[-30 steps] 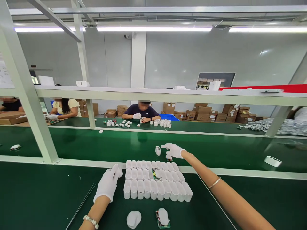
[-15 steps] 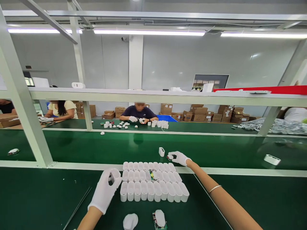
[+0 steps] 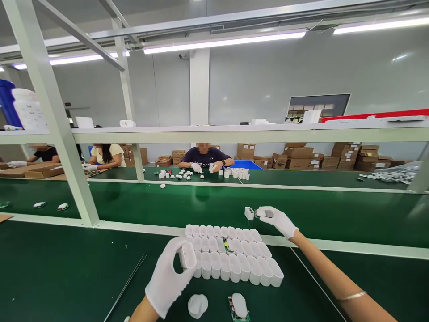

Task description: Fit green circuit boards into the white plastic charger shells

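My left hand (image 3: 170, 273), in a white glove, grips a white plastic housing (image 3: 188, 256) at the left end of the front row of housings (image 3: 234, 267). Several open white housings stand there in three rows, and a small circuit board (image 3: 226, 244) rests on the middle row. My right hand (image 3: 276, 220), also gloved, pinches a circuit board with a white cover (image 3: 257, 213) over the green belt. Just left of it is another white housing (image 3: 249, 213); whether they touch, I cannot tell. Nearer me lie a covered circuit board (image 3: 239, 307) and a crumpled white piece (image 3: 197, 306).
A pale metal rail (image 3: 134, 228) runs between my bench and the green belt (image 3: 167, 205), with an upright post (image 3: 63, 112) at left. Overhead spans a shelf (image 3: 214, 134). Across the belt a co-worker (image 3: 206, 156) handles small white parts. Covered boards (image 3: 62, 206) lie on the belt.
The view has turned left. My left hand has brought its housing down toward the front row, tilting it. My right hand's board is now closer to the housing on the belt.
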The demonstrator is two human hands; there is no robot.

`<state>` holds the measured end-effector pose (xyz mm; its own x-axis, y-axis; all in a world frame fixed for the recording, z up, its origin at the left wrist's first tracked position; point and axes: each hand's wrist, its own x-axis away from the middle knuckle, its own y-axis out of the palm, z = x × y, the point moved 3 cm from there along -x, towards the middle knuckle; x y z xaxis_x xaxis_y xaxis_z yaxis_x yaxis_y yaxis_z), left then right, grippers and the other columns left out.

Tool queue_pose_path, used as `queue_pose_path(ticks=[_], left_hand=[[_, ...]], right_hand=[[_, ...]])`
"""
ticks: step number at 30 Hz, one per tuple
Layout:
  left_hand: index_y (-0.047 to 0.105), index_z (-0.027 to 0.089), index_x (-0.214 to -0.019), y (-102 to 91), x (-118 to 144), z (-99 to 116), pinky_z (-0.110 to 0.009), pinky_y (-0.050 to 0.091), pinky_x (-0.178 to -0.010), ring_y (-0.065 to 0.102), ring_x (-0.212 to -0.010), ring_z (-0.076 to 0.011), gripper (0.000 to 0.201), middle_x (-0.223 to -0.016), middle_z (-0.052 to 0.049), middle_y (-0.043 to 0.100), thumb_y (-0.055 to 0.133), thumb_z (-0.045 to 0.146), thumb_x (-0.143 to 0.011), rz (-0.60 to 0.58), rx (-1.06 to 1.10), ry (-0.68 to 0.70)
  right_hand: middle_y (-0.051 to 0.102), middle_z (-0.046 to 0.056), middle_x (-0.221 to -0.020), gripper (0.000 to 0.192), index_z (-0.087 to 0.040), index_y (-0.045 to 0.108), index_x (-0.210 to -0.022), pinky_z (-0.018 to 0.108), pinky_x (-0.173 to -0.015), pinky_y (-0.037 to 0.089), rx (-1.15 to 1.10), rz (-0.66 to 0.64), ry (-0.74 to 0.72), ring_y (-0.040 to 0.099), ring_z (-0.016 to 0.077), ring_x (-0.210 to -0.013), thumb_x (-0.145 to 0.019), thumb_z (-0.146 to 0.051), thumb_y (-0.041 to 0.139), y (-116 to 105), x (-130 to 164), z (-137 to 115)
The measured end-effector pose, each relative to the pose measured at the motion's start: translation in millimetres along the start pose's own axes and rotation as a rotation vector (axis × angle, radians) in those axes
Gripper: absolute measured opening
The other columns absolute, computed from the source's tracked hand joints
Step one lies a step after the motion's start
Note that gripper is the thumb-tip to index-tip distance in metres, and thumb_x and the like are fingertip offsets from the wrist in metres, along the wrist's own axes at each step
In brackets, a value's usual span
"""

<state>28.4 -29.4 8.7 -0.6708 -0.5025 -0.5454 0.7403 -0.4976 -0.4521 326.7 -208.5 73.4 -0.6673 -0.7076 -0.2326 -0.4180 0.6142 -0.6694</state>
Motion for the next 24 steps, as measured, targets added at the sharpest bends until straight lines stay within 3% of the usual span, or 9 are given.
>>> queue_pose_path(ticks=[3, 5, 7, 10, 12, 15, 18, 24], left_hand=[[0.055, 0.022, -0.116, -3.2, 4.0, 10.7, -0.040, 0.052, -0.098, 0.060, -0.116, -0.0249, 0.038, -0.121, -0.010, 0.062, 0.058, 0.015, -0.079, 0.004, -0.052, 0.130], [0.055, 0.024, -0.120, -4.6, 6.7, 16.2, -0.038, 0.054, -0.096, 0.060, -0.117, -0.0249, 0.042, -0.123, -0.010, 0.062, 0.059, 0.015, -0.080, 0.009, -0.083, 0.199], [0.054, 0.026, -0.122, -5.4, 9.4, 20.3, -0.035, 0.056, -0.091, 0.063, -0.112, -0.0243, 0.043, -0.121, -0.009, 0.063, 0.062, 0.017, -0.081, 0.021, -0.103, 0.255], [0.053, 0.026, -0.124, -6.6, 13.4, 26.6, -0.033, 0.059, -0.085, 0.067, -0.103, -0.0238, 0.044, -0.115, -0.008, 0.067, 0.065, 0.022, -0.082, 0.071, -0.121, 0.337], [0.052, 0.025, -0.125, -7.7, 15.1, 31.4, -0.031, 0.060, -0.083, 0.069, -0.100, -0.0231, 0.044, -0.113, -0.008, 0.069, 0.066, 0.026, -0.083, 0.115, -0.142, 0.354], [0.051, 0.026, -0.123, -8.6, 16.0, 39.3, -0.028, 0.060, -0.082, 0.069, -0.098, -0.0208, 0.040, -0.110, -0.006, 0.070, 0.064, 0.029, -0.086, 0.145, -0.164, 0.386], [0.050, 0.025, -0.123, -8.3, 16.7, 43.0, -0.026, 0.059, -0.083, 0.069, -0.099, -0.0193, 0.037, -0.108, -0.006, 0.070, 0.060, 0.031, -0.088, 0.149, -0.179, 0.416], [0.048, 0.022, -0.126, -6.9, 21.1, 40.0, -0.027, 0.060, -0.080, 0.070, -0.095, -0.0207, 0.040, -0.108, -0.009, 0.070, 0.059, 0.030, -0.088, 0.180, -0.280, 0.414]], right_hand=[[0.061, 0.014, -0.120, 0.050, -0.016, 0.055, -0.125, 0.043, -0.090, 0.052, -0.131, 0.006, -0.065, 0.061, 0.0249, -0.106, -0.087, -0.048, 0.061, 1.7, 4.0, -22.7], [0.062, 0.011, -0.118, 0.053, -0.019, 0.054, -0.124, 0.039, -0.091, 0.053, -0.235, -0.048, -0.161, 0.062, 0.0233, -0.105, -0.083, -0.051, 0.063, 12.4, 18.6, -49.1], [0.060, 0.010, -0.118, 0.039, -0.019, 0.062, -0.111, 0.040, -0.092, 0.052, -0.362, -0.157, -0.396, 0.062, 0.0225, -0.103, -0.082, -0.046, 0.064, 28.6, 43.2, -84.5], [0.063, 0.004, -0.108, 0.006, -0.022, 0.068, -0.085, 0.032, -0.086, 0.052, -0.213, -0.217, -0.623, 0.062, 0.0170, -0.094, -0.083, -0.027, 0.065, 53.9, 82.3, -126.6], [0.065, 0.002, -0.101, 0.013, -0.022, 0.065, -0.086, 0.031, -0.087, 0.051, -0.201, -0.189, -0.720, 0.061, 0.0173, -0.097, -0.078, -0.012, 0.065, 64.6, 100.3, -141.4], [0.064, 0.000, -0.094, 0.025, -0.022, 0.061, -0.083, 0.025, -0.082, 0.050, -0.196, -0.173, -0.723, 0.059, 0.0164, -0.097, -0.072, 0.000, 0.062, 72.4, 109.5, -146.6], [0.061, -0.003, -0.085, 0.024, -0.021, 0.057, -0.073, 0.022, -0.076, 0.047, -0.125, -0.200, -0.691, 0.058, 0.0135, -0.088, -0.072, 0.003, 0.062, 74.3, 109.0, -148.0], [0.058, -0.004, -0.080, 0.025, -0.021, 0.056, -0.074, 0.022, -0.072, 0.047, -0.098, -0.211, -0.630, 0.055, 0.0116, -0.076, -0.071, 0.002, 0.064, 77.1, 113.4, -149.7]])
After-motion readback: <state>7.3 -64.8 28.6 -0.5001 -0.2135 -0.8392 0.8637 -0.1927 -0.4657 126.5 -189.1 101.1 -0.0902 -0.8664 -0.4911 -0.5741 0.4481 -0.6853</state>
